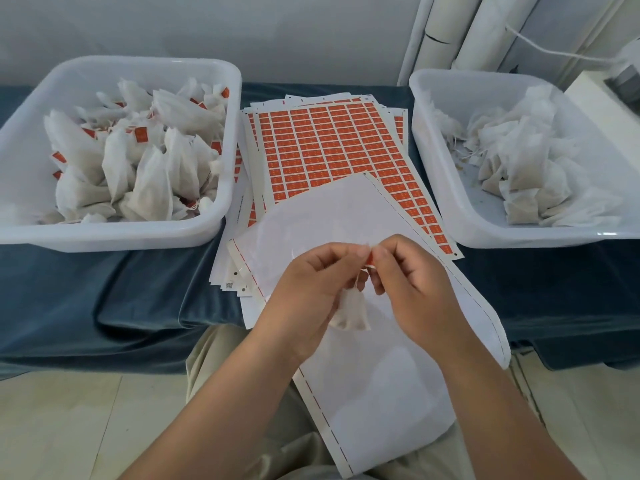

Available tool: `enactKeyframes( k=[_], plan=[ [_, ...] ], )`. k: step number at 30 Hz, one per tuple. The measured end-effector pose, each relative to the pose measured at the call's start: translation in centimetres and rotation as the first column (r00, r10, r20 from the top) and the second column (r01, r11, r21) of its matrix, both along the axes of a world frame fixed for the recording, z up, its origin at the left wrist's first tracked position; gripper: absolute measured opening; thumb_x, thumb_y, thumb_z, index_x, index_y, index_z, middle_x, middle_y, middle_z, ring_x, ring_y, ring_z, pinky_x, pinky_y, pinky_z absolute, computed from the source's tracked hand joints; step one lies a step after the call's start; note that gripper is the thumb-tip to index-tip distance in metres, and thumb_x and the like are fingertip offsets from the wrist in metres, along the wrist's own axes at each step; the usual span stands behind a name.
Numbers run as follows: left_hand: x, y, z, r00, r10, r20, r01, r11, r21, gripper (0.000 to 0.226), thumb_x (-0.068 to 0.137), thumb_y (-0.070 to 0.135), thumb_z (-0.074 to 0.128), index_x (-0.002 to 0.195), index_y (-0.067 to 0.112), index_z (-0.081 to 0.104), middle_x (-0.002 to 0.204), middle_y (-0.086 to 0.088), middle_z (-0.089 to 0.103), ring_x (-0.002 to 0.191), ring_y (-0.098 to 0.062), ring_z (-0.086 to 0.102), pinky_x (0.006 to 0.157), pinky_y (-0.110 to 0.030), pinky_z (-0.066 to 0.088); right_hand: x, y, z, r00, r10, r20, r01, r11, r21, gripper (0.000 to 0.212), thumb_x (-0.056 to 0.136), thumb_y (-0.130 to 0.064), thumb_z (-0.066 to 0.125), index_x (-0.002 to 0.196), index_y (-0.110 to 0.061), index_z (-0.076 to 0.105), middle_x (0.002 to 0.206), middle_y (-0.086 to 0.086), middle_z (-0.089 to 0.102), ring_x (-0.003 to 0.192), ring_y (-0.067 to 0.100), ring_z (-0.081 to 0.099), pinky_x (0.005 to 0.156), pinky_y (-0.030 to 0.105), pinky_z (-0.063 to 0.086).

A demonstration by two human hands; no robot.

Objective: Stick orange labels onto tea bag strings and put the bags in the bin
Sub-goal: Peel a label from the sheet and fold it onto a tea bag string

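Person wearing light beige trousers (218, 355); fabric creasing over lap, catching soft sheen lower down; forearms (221, 403) showing bare right to frame edge; left hand (311, 289) and right hand (412, 289) going bare too; fingernails showing short.

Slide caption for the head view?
Left hand and right hand pinch an orange label onto a tea bag string, between the labelled-bag bin and unlabelled-bag bin.

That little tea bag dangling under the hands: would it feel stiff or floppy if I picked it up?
Probably floppy: the tea bag looks crumpled and soft. Likely very light, since one thin string below the orange label carries it. Hanging loose, it would probably swing when moved.
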State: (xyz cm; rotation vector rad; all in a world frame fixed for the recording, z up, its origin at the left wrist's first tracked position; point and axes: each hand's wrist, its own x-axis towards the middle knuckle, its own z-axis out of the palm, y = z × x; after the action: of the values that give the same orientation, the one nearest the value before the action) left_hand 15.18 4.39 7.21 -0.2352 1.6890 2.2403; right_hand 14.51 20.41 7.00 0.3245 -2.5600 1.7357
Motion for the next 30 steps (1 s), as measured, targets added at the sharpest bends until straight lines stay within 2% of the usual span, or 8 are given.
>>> enactKeyframes(
  k=[3, 8, 11, 17, 20, 23, 27, 30],
  plan=[
    [-0.2, -0.2, 0.1, 0.996, -0.013, -0.088, -0.002, 0.985, -0.175, 0.019, 0.101, 0.036, 0.071, 0.089, 0.026, 0.082, 0.08, 0.003, 0.073, 0.072, -0.009, 0.063, 0.067, -0.018, 0.049, 0.0, 0.1, -0.1, 1.0, 0.007, -0.003, -0.007, 1.0, -0.001, 0.027, 0.106, -0.032, 0.046, 0.082, -0.027, 0.058, 0.071, -0.008, 0.06, 0.067, 0.007, 0.058, 0.063, 0.015, 0.049],
    [-0.3, 0.2, 0.0, 0.975, 0.045, -0.218, -0.112, 0.946, -0.306, 0.018, 0.1, 0.03, 0.071, 0.085, 0.028, 0.079, 0.08, 0.006, 0.079, 0.072, -0.006, 0.072, 0.069, -0.014, 0.055, 0.2, -0.7, -0.1, 1.0, -0.012, 0.028, 0.012, 1.0, 0.003, 0.034, 0.107, -0.043, 0.039, 0.078, -0.038, 0.055, 0.073, -0.003, 0.059, 0.069, 0.011, 0.059, 0.066, 0.02, 0.052],
    [-0.2, 0.4, 0.0, 0.963, 0.057, -0.265, -0.144, 0.936, -0.322, 0.012, 0.099, 0.028, 0.074, 0.087, 0.028, 0.079, 0.081, 0.01, 0.079, 0.074, -0.006, 0.074, 0.068, -0.013, 0.055, 0.6, -0.9, 0.0, 0.998, -0.053, 0.019, 0.053, 0.998, -0.015, 0.034, 0.104, -0.047, 0.041, 0.074, -0.039, 0.055, 0.069, -0.006, 0.058, 0.066, 0.009, 0.057, 0.064, 0.017, 0.05],
    [0.0, 0.0, 0.1, 0.964, 0.028, -0.265, -0.105, 0.954, -0.282, 0.013, 0.101, 0.027, 0.072, 0.09, 0.028, 0.08, 0.084, 0.007, 0.079, 0.075, -0.005, 0.072, 0.071, -0.014, 0.055, 1.0, -0.9, -0.4, 0.998, -0.066, -0.001, 0.066, 0.998, -0.004, 0.028, 0.105, -0.033, 0.045, 0.081, -0.023, 0.057, 0.066, -0.011, 0.056, 0.06, 0.004, 0.052, 0.056, 0.014, 0.045],
    [0.2, -0.5, 0.1, 0.969, -0.032, -0.245, -0.025, 0.974, -0.227, 0.008, 0.099, 0.029, 0.074, 0.096, 0.029, 0.081, 0.092, 0.006, 0.08, 0.084, -0.006, 0.073, 0.079, -0.018, 0.056, 1.1, -1.1, -0.5, 0.996, -0.08, -0.034, 0.08, 0.997, 0.016, 0.03, 0.108, -0.025, 0.048, 0.08, -0.03, 0.056, 0.064, -0.016, 0.054, 0.056, 0.004, 0.049, 0.053, 0.014, 0.041],
    [0.3, -0.9, -0.1, 0.966, -0.042, -0.254, -0.025, 0.967, -0.252, 0.009, 0.099, 0.03, 0.074, 0.093, 0.033, 0.081, 0.093, 0.006, 0.08, 0.089, -0.012, 0.074, 0.083, -0.025, 0.058, 1.5, -1.3, 0.0, 0.994, -0.068, -0.08, 0.069, 0.998, 0.002, 0.03, 0.105, -0.04, 0.045, 0.076, -0.042, 0.052, 0.062, -0.015, 0.053, 0.054, 0.004, 0.049, 0.052, 0.014, 0.039],
    [1.2, -1.1, 0.0, 0.938, -0.048, -0.344, -0.052, 0.96, -0.277, 0.016, 0.103, 0.032, 0.067, 0.089, 0.031, 0.073, 0.089, 0.002, 0.078, 0.088, -0.021, 0.076, 0.084, -0.037, 0.062, 1.8, -1.6, 0.4, 0.998, -0.045, -0.054, 0.043, 0.999, -0.032, 0.031, 0.1, -0.049, 0.042, 0.075, -0.036, 0.056, 0.065, -0.002, 0.055, 0.057, 0.014, 0.05, 0.054, 0.03, 0.045],
    [1.5, -1.4, 0.8, 0.906, -0.072, -0.418, -0.054, 0.958, -0.283, 0.015, 0.106, 0.028, 0.062, 0.092, 0.031, 0.068, 0.087, 0.001, 0.077, 0.081, -0.021, 0.075, 0.077, -0.035, 0.062, 1.9, -1.8, 0.6, 1.0, -0.003, -0.013, 0.002, 0.998, -0.066, 0.039, 0.1, -0.056, 0.037, 0.077, -0.033, 0.059, 0.069, 0.0, 0.061, 0.063, 0.012, 0.059, 0.06, 0.02, 0.05]
  ],
)
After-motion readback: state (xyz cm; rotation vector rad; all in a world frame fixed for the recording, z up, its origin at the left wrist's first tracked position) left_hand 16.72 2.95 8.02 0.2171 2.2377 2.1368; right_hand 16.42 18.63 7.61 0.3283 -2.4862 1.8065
